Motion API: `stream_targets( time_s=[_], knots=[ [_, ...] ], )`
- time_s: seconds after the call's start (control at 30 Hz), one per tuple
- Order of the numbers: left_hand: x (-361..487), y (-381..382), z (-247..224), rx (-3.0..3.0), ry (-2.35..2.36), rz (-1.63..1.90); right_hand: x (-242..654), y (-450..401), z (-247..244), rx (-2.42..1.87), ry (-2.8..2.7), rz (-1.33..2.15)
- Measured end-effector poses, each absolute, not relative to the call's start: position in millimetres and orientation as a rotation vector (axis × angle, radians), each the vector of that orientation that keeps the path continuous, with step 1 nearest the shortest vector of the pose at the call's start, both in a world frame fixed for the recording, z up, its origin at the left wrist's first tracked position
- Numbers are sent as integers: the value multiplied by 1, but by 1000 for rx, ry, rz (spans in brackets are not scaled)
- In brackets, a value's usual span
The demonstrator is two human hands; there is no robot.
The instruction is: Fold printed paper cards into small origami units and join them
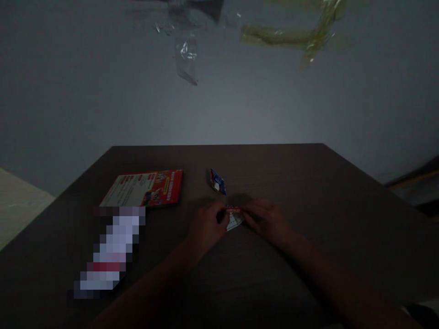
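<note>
My left hand [210, 225] and my right hand [265, 220] meet over the middle of the table, fingers pinched on a small piece of folded printed paper [234, 221]. The paper has a red strip along its far edge and a pale, printed face below it. Each hand grips one end of the red strip, and the fingers cover those ends. Just beyond my left hand lies a small blue folded printed paper [218, 182], standing partly raised off the tabletop.
A red and white printed booklet [147, 188] lies at the left of the dark wooden table [325, 192]. Nearer me is a long pale object [115, 251], blurred into blocks. Behind the table rises a grey wall [260, 100] with clear and yellowish tape on it.
</note>
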State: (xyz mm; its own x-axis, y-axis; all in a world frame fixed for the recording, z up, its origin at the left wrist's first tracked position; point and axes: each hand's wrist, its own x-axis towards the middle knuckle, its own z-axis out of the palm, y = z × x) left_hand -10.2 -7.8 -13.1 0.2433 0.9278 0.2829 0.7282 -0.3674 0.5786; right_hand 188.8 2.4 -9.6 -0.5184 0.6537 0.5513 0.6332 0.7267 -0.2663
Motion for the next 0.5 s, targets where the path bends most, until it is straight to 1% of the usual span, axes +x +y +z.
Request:
stream_targets(
  time_s=[0.3, 0.5],
  knots=[
    [-10, -6, -10, 2127, 1492, 950, 183, 1, -12, -929, -2290, 25],
    [-10, -6, -9, 2062, 1418, 1018, 180, 0, -12, -903, -2323, 79]
  ],
)
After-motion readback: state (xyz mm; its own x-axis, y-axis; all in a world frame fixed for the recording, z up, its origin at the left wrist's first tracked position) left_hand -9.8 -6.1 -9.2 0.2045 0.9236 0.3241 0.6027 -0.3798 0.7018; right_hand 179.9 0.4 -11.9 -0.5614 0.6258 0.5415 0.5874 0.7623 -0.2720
